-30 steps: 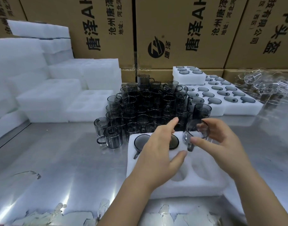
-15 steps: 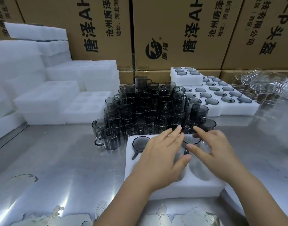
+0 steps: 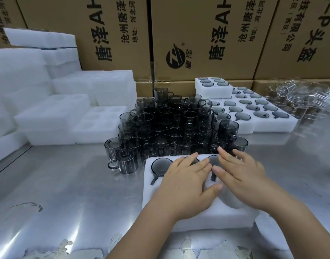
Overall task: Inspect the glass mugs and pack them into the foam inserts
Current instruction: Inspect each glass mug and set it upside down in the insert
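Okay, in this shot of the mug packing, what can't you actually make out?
Head view only.
Foam insert near pockets: left hand and right hand cover them, contents unclear.
Clear glassware, far right: blurred, uncountable.
Carton print: cut off by top edge.
Dark mugs at back: overlapped, flaws invisible.

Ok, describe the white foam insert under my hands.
It is a white foam insert, a thick rectangular block lying flat on the shiny metal table, in front of the loose grey mugs. Round pockets with handle slots are cut in its top; the rear-left one holds a smoky mug, a front one looks empty. The left hand and right hand rest flat on it.
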